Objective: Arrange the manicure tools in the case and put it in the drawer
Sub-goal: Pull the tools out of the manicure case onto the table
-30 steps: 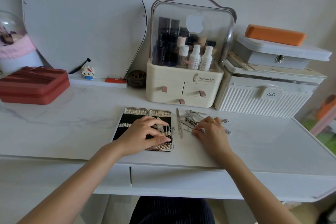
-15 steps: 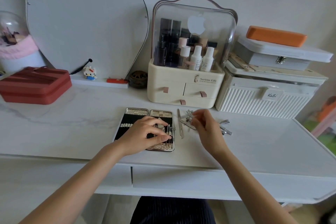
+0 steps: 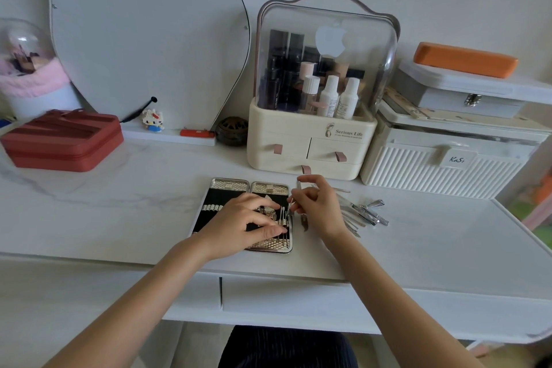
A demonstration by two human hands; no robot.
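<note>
Here the open manicure case [image 3: 239,185] lies flat near the front edge of the tabletop [image 3: 119,203], its two halves side by side and its hinge running away from the person. The left hand [image 3: 239,223] rests on the case's right half, fingers curled loosely over the tools already seated there, seemingly steadying them. Just right of the case, the right hand [image 3: 316,206] pinches a thin metal tool [image 3: 289,207] between thumb and fingertips, the tool hanging roughly upright over the case's right edge. So the right hand is the nearer to the free slot, and the move is judged to be a short leftward lowering, with the tool turned to lie along the case's long axis. Farther right of the case, the loose tools [image 3: 364,214] lie scattered, mostly pointing toward the person. Below the case, at the table front, a drawer [image 3: 298,299] stands closed. Behind the case, the cream organiser [image 3: 310,155] leaves little room.
</note>
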